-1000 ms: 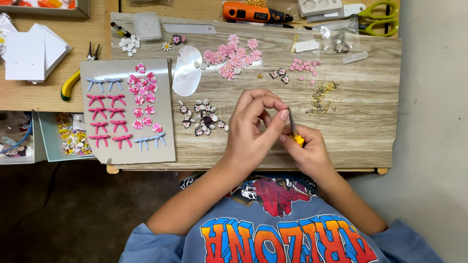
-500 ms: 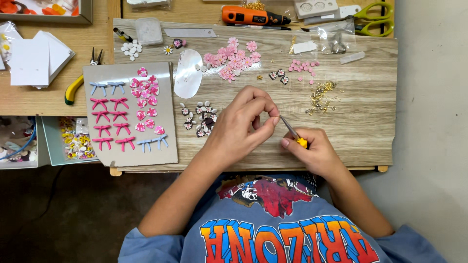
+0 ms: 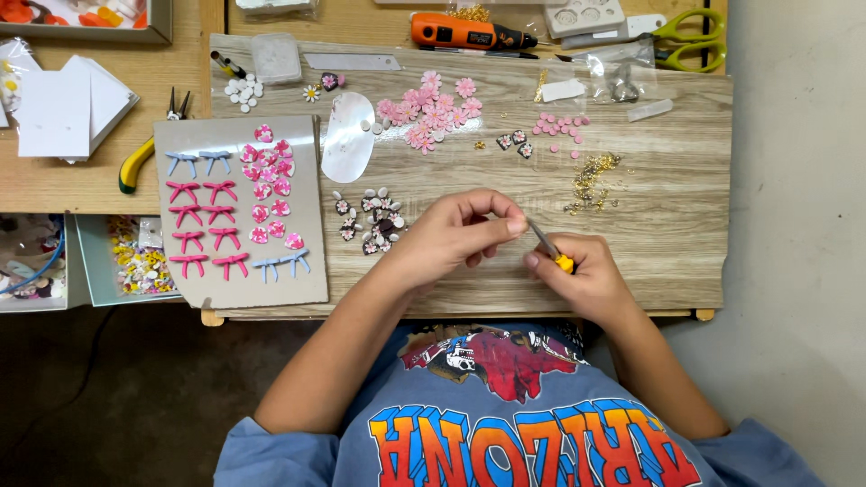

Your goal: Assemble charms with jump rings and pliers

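- The left hand hovers over the pale wood-grain counter, thumb and forefinger pressed together on something too small to make out, perhaps a tiny charm.
- The right hand grips a slim metal pick with a yellow handle, fingers curled shut around it; its tip points up at the left fingertips.
- Just left of the left hand lies a cluster of small black-and-white charms.
- Farther left sits a grey card of pink and blue bows (pink roses down its middle).
- Pink flower pieces lie scattered above, gold findings to the right.
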